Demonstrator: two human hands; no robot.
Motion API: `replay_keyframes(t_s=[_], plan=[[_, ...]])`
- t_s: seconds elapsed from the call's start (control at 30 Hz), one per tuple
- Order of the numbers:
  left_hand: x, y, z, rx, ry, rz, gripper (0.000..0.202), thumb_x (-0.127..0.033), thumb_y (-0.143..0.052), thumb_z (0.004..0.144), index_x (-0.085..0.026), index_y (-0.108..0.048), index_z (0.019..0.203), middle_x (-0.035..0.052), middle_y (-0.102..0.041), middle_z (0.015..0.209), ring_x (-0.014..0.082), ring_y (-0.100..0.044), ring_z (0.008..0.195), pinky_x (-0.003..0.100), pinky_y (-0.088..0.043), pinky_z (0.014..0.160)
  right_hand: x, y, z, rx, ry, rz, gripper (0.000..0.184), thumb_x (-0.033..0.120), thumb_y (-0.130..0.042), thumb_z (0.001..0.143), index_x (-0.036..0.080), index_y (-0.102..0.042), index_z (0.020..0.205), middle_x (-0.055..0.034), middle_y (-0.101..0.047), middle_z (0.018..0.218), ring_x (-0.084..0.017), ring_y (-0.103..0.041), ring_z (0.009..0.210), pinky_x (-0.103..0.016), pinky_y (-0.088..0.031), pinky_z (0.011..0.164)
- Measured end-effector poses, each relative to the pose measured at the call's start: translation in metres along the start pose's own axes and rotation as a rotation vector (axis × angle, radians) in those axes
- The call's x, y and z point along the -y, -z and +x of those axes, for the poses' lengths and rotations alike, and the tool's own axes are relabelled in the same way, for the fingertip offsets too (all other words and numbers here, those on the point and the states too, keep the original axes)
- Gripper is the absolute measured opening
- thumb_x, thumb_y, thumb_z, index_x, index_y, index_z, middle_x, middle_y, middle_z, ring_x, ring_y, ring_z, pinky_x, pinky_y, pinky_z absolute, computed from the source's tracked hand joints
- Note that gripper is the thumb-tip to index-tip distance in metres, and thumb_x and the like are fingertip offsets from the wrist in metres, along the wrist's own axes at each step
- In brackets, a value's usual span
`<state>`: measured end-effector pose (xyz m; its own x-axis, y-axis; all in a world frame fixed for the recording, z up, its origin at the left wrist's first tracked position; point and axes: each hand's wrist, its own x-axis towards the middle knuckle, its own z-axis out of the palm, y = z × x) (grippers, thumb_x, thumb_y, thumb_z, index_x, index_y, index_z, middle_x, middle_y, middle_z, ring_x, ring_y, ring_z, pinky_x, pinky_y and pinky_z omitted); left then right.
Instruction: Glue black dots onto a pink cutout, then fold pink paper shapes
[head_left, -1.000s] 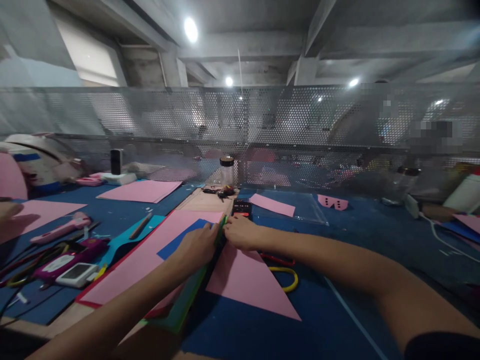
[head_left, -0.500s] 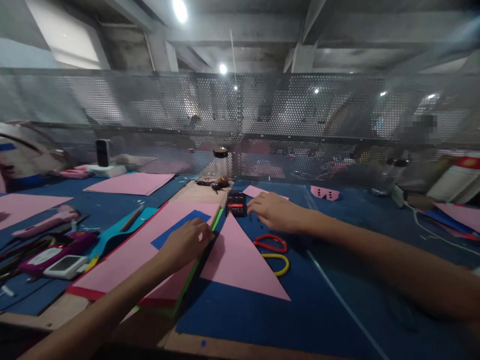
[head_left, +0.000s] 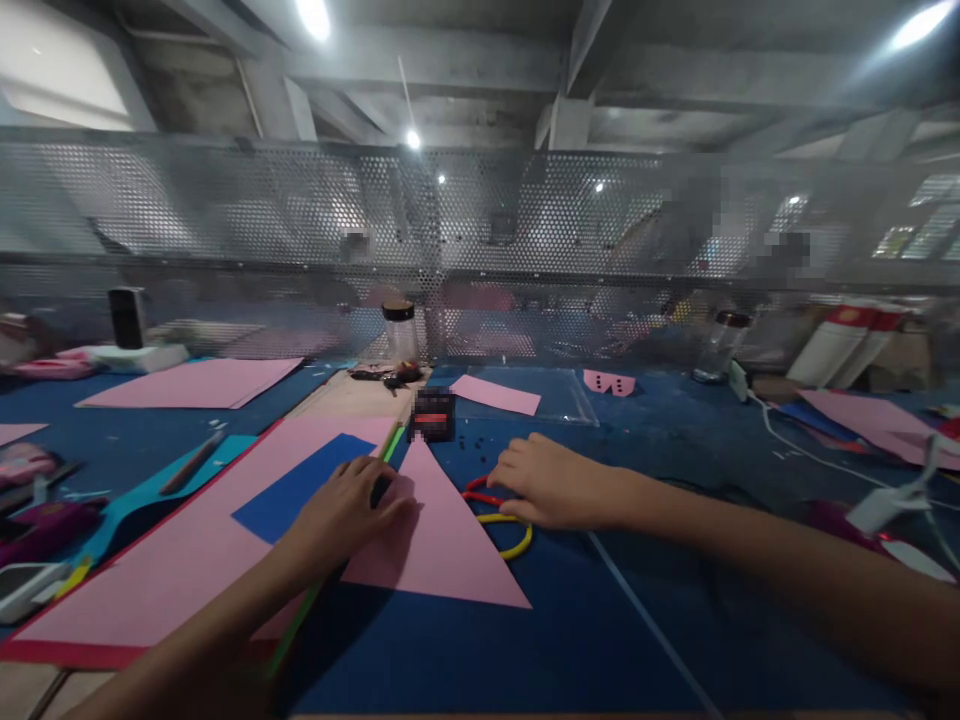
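A pink paper triangle [head_left: 442, 540] lies on the blue table cover. My left hand [head_left: 347, 511] rests flat on the triangle's left edge, where it meets a stack of pink, red and green sheets [head_left: 172, 560] with a blue rectangle [head_left: 292, 490] on top; its fingers lie fairly flat and hold nothing that I can see. My right hand [head_left: 551, 483] lies over scissors with red and yellow handle loops [head_left: 504, 520], its fingers curled at the loops. Whether they grip the scissors is not clear.
A small black device with a red strip [head_left: 433, 415] sits behind the triangle. A jar [head_left: 401, 335] stands by the perforated metal screen [head_left: 480, 250]. Pink sheets [head_left: 191, 382] and tools lie at left, a white cable [head_left: 795, 440] and bottles at right.
My right hand has left the top of the triangle, swung right past the black device, and come down onto the scissors. The left hand has stayed on the sheet edge. The view has shifted right.
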<state>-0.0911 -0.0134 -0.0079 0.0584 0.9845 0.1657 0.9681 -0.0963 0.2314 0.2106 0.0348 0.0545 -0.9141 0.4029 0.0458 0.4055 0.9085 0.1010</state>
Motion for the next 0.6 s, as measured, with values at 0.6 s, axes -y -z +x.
replay_keyframes(t_s=[0.6], plan=[[0.025,-0.017,-0.003,-0.059,-0.059,0.061,0.051,-0.057,-0.062,0.085,-0.024,-0.063,0.124,0.0120,-0.066,0.133,0.0368,-0.058,0.125,0.048,-0.048,0.102,-0.016,0.032,0.018,0.202,-0.122,-0.002,0.017,0.033,-0.068,0.075,0.016,-0.069,0.080,-0.0090,-0.072,0.080,-0.020,-0.061,0.062,-0.030,-0.032,0.052]])
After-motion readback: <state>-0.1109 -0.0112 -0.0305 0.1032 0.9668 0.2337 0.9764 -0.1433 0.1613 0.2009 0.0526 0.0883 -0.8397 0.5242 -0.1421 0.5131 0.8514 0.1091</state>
